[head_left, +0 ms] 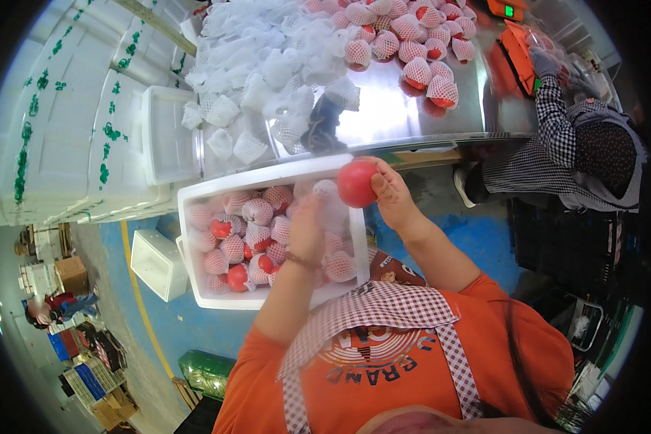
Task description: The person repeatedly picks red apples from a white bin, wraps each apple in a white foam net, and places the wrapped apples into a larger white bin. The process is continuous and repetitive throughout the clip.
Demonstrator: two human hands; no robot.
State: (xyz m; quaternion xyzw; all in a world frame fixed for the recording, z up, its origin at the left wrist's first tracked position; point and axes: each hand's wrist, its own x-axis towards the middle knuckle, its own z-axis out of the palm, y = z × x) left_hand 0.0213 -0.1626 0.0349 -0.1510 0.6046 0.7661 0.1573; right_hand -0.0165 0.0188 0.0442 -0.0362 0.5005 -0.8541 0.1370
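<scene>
My right hand [389, 191] holds a smooth round red fruit, likely a tomato [357, 183], over the right rim of a white foam box [274, 174]. My left hand [307, 228] is blurred over the box, its fingers towards the far side; a whitish blur lies beside them, and whether it grips anything is unclear. Inside the box are several red fruits in pinkish-white foam nets [257, 211], some partly bare. Beyond it, a heap of white foam net sleeves [271, 59] covers the left of a metal table [380, 116]. More netted fruits [412, 51] lie farther right.
A dark crumpled cloth or glove [324, 125] lies near the table's front edge. White foam boxes [59, 119] are stacked at left; another box [159, 265] stands on the blue floor. At right, a gloved co-worker [580, 146] is beside an orange scale [512, 57].
</scene>
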